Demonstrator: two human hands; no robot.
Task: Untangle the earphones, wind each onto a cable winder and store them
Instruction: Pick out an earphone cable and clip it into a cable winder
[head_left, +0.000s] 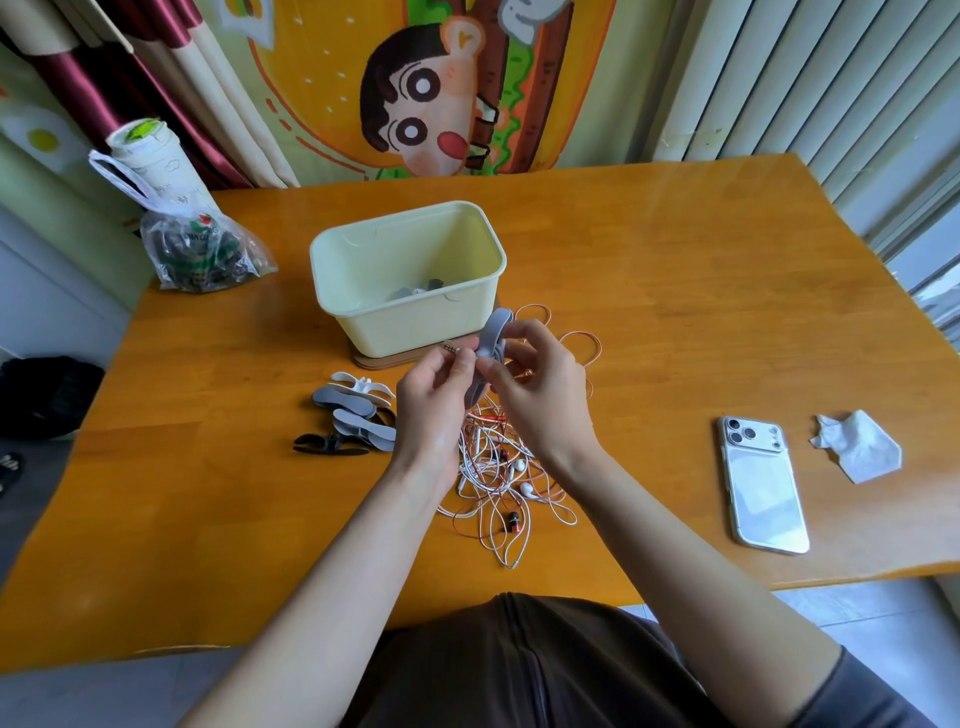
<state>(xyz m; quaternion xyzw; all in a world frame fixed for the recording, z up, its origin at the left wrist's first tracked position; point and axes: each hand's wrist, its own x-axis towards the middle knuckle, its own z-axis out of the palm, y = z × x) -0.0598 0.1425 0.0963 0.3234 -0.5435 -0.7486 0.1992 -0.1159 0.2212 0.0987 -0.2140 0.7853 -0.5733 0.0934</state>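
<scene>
Both hands hold a grey cable winder upright above the table, in front of the pale yellow box. My left hand grips its lower part, with a metal jack plug sticking out to the left. My right hand pinches the winder's middle, where an orange earphone cable runs off in loops to the right. A tangle of white and red earphones lies below the hands. Spare winders in white, grey and black lie to the left. A wound winder sits inside the box.
A white phone lies face down at the right, beside a crumpled tissue. A plastic bag and a white cup stand at the table's back left. The box rests on a wooden lid.
</scene>
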